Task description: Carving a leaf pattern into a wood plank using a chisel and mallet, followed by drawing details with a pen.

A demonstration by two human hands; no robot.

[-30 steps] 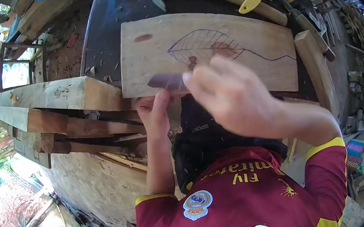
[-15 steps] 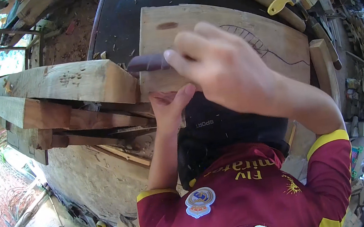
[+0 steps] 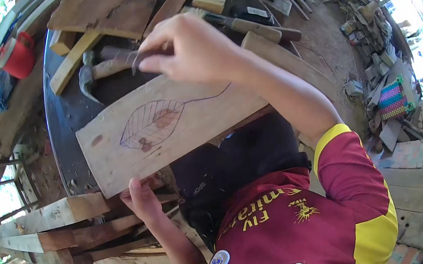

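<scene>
A flat wooden board (image 3: 103, 159) lies across the dark tabletop in front of me, with a veined leaf and long stem drawn on it. My left hand (image 3: 143, 198) is closed on the board's near left corner, thumb on top; its other fingers are partly hidden under the edge. Over the far edge of the board, my right hand (image 3: 184, 45) is closed round a dark brown, rod-like tool (image 3: 118, 53) whose kind I cannot make out. Just beyond the board lies a claw hammer (image 3: 88, 79), its wooden handle running toward my right hand.
Stacked timber beams (image 3: 46, 215) jut out at the left. Wooden offcuts (image 3: 107, 9) crowd the far side of the dark table (image 3: 60, 117). Wooden-handled tools (image 3: 254, 27) lie beyond my right forearm. A red bucket (image 3: 19, 56) stands at the far left.
My view has turned toward the right, bringing the whole leaf drawing and the hammer into sight. My right hand has moved from above the board's left end to its far side, still holding the dark tool.
</scene>
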